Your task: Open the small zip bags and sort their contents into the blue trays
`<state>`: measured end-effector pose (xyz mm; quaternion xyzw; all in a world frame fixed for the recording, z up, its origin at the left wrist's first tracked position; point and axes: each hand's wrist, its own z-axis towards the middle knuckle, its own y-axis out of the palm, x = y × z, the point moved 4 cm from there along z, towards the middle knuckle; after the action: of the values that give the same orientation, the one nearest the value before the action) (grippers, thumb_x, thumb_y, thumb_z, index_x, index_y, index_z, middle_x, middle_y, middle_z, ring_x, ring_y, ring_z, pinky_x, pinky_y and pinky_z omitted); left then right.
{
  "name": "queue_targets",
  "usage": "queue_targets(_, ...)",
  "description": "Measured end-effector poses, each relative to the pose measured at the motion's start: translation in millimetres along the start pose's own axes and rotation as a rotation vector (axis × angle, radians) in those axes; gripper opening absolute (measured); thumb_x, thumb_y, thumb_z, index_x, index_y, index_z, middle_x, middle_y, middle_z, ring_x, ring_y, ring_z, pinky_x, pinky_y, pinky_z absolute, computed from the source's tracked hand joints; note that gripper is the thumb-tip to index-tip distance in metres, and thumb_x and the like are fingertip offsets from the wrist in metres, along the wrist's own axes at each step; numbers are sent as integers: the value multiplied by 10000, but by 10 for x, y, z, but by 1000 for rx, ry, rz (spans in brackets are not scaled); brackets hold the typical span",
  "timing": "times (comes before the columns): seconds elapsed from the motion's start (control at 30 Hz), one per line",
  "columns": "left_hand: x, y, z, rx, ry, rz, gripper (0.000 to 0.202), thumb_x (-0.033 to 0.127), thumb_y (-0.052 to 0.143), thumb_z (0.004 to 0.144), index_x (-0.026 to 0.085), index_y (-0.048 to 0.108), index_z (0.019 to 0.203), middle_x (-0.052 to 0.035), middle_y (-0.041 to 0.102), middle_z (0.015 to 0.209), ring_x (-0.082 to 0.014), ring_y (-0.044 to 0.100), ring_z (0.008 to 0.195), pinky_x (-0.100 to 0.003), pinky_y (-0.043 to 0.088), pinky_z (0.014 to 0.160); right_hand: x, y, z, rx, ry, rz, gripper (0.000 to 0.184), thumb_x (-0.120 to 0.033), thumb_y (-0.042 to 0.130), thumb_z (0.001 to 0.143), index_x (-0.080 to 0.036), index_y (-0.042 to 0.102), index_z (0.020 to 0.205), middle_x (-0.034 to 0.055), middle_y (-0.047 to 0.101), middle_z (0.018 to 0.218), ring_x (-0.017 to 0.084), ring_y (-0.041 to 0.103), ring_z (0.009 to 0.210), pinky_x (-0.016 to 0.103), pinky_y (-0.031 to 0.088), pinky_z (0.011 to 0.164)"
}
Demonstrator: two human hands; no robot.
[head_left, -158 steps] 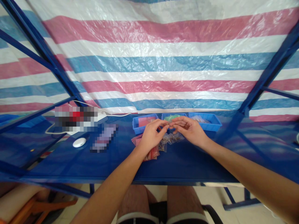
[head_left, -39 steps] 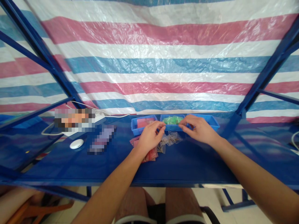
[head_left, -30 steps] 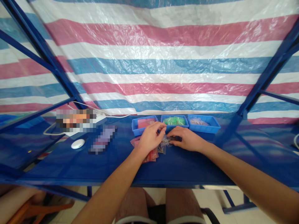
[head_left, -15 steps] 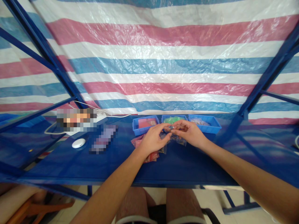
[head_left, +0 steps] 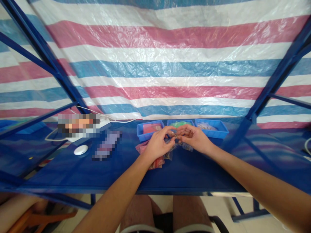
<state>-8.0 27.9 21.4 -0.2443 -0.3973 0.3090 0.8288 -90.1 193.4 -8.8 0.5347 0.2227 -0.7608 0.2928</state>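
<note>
My left hand (head_left: 159,142) and my right hand (head_left: 193,137) meet above the blue table, thumbs and fingers curled toward each other in a pinch. A small thing between their fingertips is too small and blurred to name. Below them lie clear plastic bags (head_left: 186,146) with small dark contents. Pink-red bags (head_left: 156,163) lie under and beside my left hand, partly covered by it. Just behind the hands stand three blue trays: a left tray (head_left: 150,136) with pink-red bags, a middle tray (head_left: 169,122) with green bags, and a right tray (head_left: 220,133) with clear bags.
A white power strip (head_left: 75,137) with cables, a round white case (head_left: 81,149) and a pixelated flat object (head_left: 107,145) lie to the left. Blue metal posts (head_left: 264,82) frame the table (head_left: 194,174). A striped sheet (head_left: 170,68) hangs behind. At lower left shows another person's limb (head_left: 19,210).
Both hands stay close together at the same spot, their fingertips shifting slightly. A shiny bit between the fingertips shows less clearly now. The view has shifted a little.
</note>
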Motion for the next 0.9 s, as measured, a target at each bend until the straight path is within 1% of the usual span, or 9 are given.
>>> queue_targets(0.13,-17,15,-1,-4,-11,10,422,160,656,885,240,591,1295,5,795,994,-185,731,868,-320,557,844,6,-2,-3,4,12,-20,334,-405,842,815,-217,700,1051,56,771,1012,191,739,846,346,613,788)
queue_targets(0.23,-18,33,-6,-15,-9,-6,458,134,660,861,232,585,1302,10,798,994,-184,738,886,-310,550,857,17,-4,-11,21,22,-17,343,-406,845,815,-216,694,1057,40,762,958,183,729,810,332,605,757)
queue_targets(0.33,6,40,-11,-41,-14,-3,507,115,663,831,229,586,1319,7,804,1019,-193,752,931,-309,545,887,10,20,-24,-7,-6,-46,321,-394,822,846,-215,689,1077,32,747,961,157,701,765,308,579,729)
queue_targets(0.47,47,33,-11,-90,-22,11,533,106,653,819,236,596,1333,13,809,1006,-195,760,927,-293,544,866,-9,53,-36,-34,-27,-126,266,-386,791,875,-213,688,1049,23,723,955,130,646,704,278,528,660)
queue_targets(0.6,45,37,-16,-112,-11,7,516,139,629,864,239,592,1369,0,813,1019,-206,768,929,-301,550,854,-29,53,-29,0,-37,-160,261,-396,786,862,-215,670,1010,27,719,934,153,659,747,296,542,695)
queue_targets(0.77,23,43,-28,-75,17,17,500,157,623,879,245,615,1370,-17,819,1084,-214,778,962,-302,553,868,-14,43,-22,18,-29,-135,254,-361,776,851,-212,655,1018,26,716,905,162,667,767,311,552,725)
queue_targets(0.9,13,63,-26,-86,4,18,515,152,626,868,241,622,1375,-7,825,1034,-203,779,899,-288,557,827,2,64,-33,0,-35,-124,241,-333,776,851,-216,647,1017,10,690,878,148,646,736,302,546,704)
